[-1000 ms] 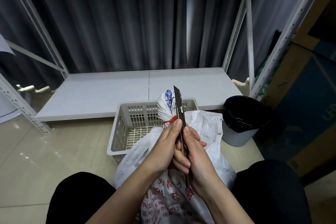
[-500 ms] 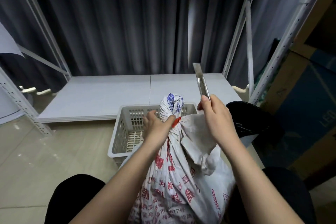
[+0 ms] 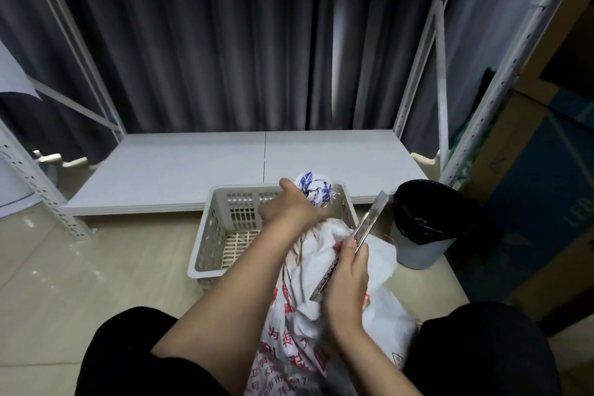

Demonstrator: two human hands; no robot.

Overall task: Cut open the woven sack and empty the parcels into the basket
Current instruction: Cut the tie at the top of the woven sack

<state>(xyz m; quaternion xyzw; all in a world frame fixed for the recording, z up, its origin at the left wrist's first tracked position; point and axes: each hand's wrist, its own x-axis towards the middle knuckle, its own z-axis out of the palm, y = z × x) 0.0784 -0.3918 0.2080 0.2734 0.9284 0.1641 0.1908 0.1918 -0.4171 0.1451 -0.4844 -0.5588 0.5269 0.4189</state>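
Note:
A white woven sack (image 3: 324,325) with red print stands between my knees, its blue-printed top bunched into a neck. My left hand (image 3: 291,205) grips that neck just below the tuft, over the near edge of the basket. My right hand (image 3: 345,280) holds a metal utility knife (image 3: 360,234) by the handle, blade pointing up and to the right, lying against the sack's upper right side. Loose frayed threads hang from the sack under my left wrist. The pale slotted plastic basket (image 3: 212,234) sits on the floor right behind the sack. No parcels show.
A grey bin with a black liner (image 3: 424,222) stands just right of the basket. A low white shelf board (image 3: 199,170) of a metal rack runs behind, with uprights on both sides. Cardboard boxes (image 3: 540,189) are stacked at the right. Tiled floor spreads to the left.
My right hand came down from a raised position and brought the knife against the sack. My left hand moved up the neck toward the tuft. The red tie seen earlier no longer shows.

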